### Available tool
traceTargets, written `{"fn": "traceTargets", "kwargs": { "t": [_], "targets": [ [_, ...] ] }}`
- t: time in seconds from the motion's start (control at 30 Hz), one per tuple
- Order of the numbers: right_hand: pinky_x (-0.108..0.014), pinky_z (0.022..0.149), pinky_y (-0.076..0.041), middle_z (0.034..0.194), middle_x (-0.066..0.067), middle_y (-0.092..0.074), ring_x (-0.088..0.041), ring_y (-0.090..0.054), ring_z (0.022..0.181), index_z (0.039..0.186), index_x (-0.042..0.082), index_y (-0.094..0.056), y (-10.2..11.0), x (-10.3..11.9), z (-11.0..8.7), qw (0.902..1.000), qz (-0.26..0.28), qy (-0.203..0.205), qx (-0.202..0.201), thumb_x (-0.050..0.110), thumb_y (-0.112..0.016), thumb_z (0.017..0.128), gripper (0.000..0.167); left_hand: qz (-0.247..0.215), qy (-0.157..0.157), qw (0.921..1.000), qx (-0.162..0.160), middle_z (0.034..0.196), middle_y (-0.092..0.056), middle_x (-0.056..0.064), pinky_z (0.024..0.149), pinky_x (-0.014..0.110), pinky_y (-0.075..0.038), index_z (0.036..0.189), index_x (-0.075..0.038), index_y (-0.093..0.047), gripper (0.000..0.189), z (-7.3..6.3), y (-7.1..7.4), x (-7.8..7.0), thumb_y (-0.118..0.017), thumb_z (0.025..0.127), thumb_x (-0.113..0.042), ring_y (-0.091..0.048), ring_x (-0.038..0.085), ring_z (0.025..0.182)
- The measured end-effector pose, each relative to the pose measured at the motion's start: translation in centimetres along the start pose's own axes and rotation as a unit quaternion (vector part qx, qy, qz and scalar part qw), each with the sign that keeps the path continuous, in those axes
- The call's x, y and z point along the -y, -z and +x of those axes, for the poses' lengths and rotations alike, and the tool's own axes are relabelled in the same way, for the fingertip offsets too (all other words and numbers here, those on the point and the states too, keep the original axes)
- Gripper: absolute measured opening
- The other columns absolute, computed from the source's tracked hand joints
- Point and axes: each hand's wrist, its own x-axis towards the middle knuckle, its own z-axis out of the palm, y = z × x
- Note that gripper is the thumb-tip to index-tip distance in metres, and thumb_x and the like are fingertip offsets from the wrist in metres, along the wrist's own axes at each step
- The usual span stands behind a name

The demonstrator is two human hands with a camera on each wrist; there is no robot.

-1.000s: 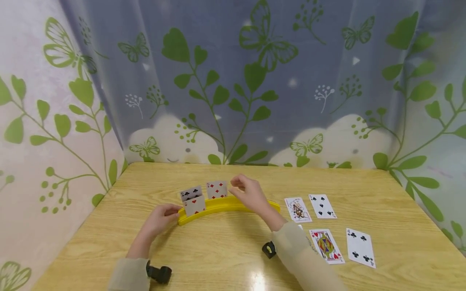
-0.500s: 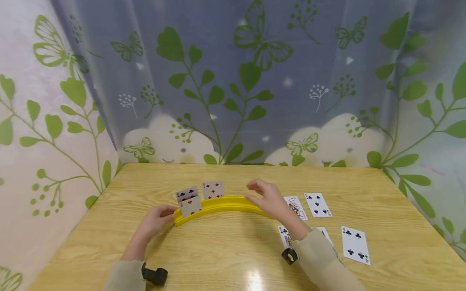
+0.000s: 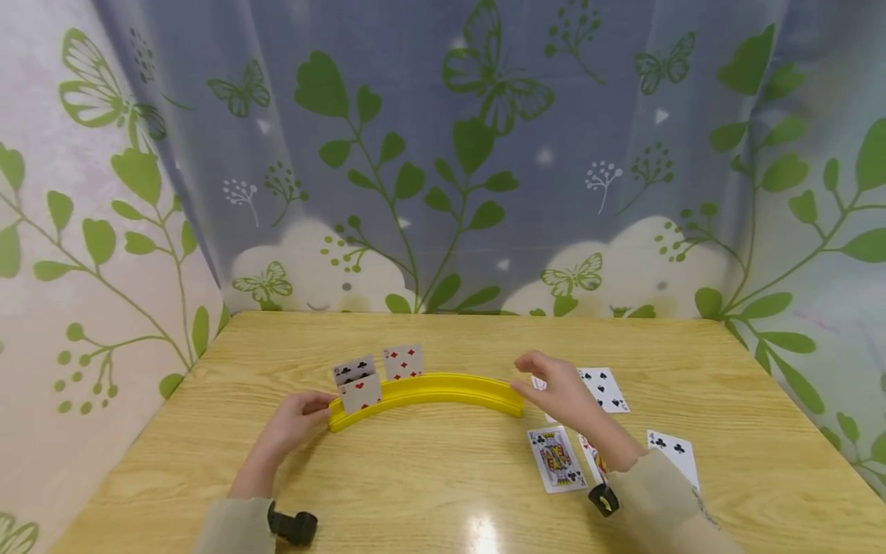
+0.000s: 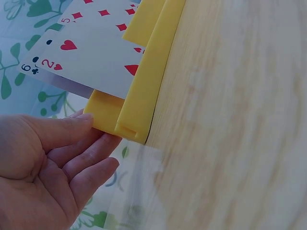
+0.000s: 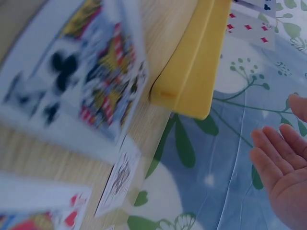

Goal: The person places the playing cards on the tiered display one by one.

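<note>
With thumb and fingers, my left hand [image 3: 298,421] pinches the left end of a curved yellow playing card holder [image 3: 453,388]. Three cards stand in its slots toward that end: a two of hearts [image 3: 362,394] in front, a six of clubs [image 3: 354,370] behind it, and a five of diamonds [image 3: 404,362] further along. My right hand [image 3: 562,394] holds nothing; its fingers are loosely bent above the table, just beyond the holder's right end. It hides part of a five of spades [image 3: 605,390] and most of a joker [image 5: 120,177].
Nearer the front lie a king of clubs [image 3: 557,460], a jack of hearts [image 3: 592,457] mostly under the right forearm, and a four of clubs [image 3: 673,455] partly behind the sleeve. A leaf-patterned curtain [image 3: 415,154] hangs along the back edge of the wooden table [image 3: 388,492].
My right hand has moved rightward from beside the five of diamonds to over the loose cards, uncovering the king of clubs. The left hand stays on the holder's end; the head view shifted slightly.
</note>
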Motion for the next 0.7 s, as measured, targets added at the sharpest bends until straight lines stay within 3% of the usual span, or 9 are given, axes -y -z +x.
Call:
{"fn": "traceTargets", "kwargs": {
  "t": [0.7],
  "targets": [
    [-0.042, 0.079, -0.045, 0.097, -0.018, -0.061, -0.033, -0.057, 0.091, 0.099, -0.005, -0.058, 4.9, -4.6, -5.1, 0.9965, -0.083, 0.004, -0.002, 0.010, -0.066, 0.079, 0.027, -0.007, 0.004, 1.0000, -0.001, 0.104, -0.059, 0.017, 0.082, 0.044, -0.043, 0.107, 0.004, -0.059, 0.022, 0.0, -0.1, 0.0, -0.052, 0.086, 0.000, -0.055, 0.029, 0.096]
  ]
}}
